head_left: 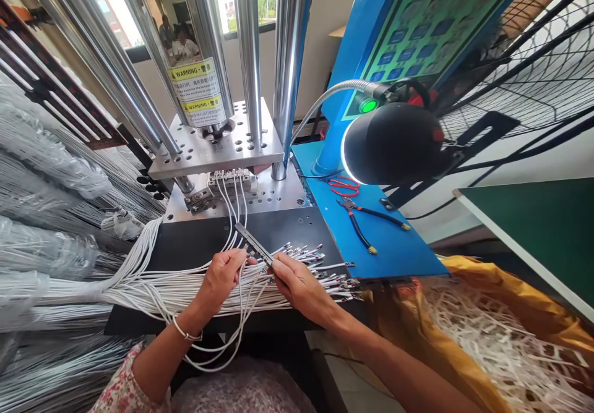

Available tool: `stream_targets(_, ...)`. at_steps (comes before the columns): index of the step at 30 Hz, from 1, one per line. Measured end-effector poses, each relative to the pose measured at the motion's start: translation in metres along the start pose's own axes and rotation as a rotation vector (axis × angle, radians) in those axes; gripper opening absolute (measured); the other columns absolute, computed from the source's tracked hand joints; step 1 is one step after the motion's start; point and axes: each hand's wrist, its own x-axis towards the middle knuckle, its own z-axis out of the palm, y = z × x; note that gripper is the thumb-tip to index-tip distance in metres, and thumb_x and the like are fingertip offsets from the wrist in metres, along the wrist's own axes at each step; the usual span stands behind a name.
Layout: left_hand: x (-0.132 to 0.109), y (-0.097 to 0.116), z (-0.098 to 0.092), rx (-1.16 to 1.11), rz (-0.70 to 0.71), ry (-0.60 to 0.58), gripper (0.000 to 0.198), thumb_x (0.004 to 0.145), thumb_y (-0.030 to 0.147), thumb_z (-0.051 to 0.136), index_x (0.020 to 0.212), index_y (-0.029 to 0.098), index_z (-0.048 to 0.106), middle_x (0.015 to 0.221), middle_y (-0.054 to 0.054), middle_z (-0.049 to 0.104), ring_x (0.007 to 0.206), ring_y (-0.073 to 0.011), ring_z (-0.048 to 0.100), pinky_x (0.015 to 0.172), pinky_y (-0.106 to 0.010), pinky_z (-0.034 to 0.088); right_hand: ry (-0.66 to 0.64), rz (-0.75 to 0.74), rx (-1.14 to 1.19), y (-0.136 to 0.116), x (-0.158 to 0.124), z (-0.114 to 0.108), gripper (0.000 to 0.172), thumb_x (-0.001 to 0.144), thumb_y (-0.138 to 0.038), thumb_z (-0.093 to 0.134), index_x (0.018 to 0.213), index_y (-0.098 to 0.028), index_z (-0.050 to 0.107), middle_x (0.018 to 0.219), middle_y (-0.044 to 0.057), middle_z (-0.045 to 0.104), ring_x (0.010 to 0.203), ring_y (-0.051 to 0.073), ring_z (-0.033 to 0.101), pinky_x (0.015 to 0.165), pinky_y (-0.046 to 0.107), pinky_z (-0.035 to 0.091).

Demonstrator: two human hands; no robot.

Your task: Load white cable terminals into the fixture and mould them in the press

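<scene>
My right hand [301, 286] grips a narrow metal bar [253, 243] with slots along it, its far end tilted up and to the left. Close beside it, my left hand [223, 280] pinches the end of a white cable [241, 323] against or near the bar; the fingers hide the exact contact. Beneath both hands lies a thick bundle of white cables [171, 284], their connector ends [341, 286] pointing right. Further back, several white cables run into a metal mould [232, 183] under the press plate [218, 153].
On the blue surface [394, 258] at right lie cutting pliers [359, 215] and a red-handled tool [344, 185]. A black lamp [394, 144] hangs above them. Plastic-wrapped cable bundles [41, 246] fill the left side. A yellow bag [482, 271] of white scraps stands lower right.
</scene>
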Motion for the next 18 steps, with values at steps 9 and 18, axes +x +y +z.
stream_targets(9, 0.000, 0.009, -0.009, 0.016, 0.052, -0.088, 0.040, 0.088, 0.048, 0.055, 0.068, 0.014, 0.062, 0.053, 0.004, 0.043, 0.046, -0.0071, 0.027, 0.045, -0.021, 0.019, -0.072, -0.077, -0.249, -0.009, -0.005, -0.004, 0.032, 0.100, -0.041, 0.031, 0.078, -0.022, 0.042, 0.067, -0.004, 0.041, 0.062, 0.013, 0.038, 0.057, 0.026, 0.031)
stream_targets(18, 0.058, 0.019, -0.063, -0.002, 0.095, 0.096, 0.031, 0.072, 0.044, 0.076, 0.082, 0.016, 0.070, 0.070, 0.000, 0.064, 0.068, -0.0140, 0.058, 0.058, -0.020, 0.040, 0.054, -0.011, -0.551, -0.002, -0.003, -0.018, 0.028, 0.092, -0.026, 0.031, 0.065, -0.024, 0.037, 0.069, 0.005, 0.052, 0.066, 0.021, 0.046, 0.062, 0.034, 0.032)
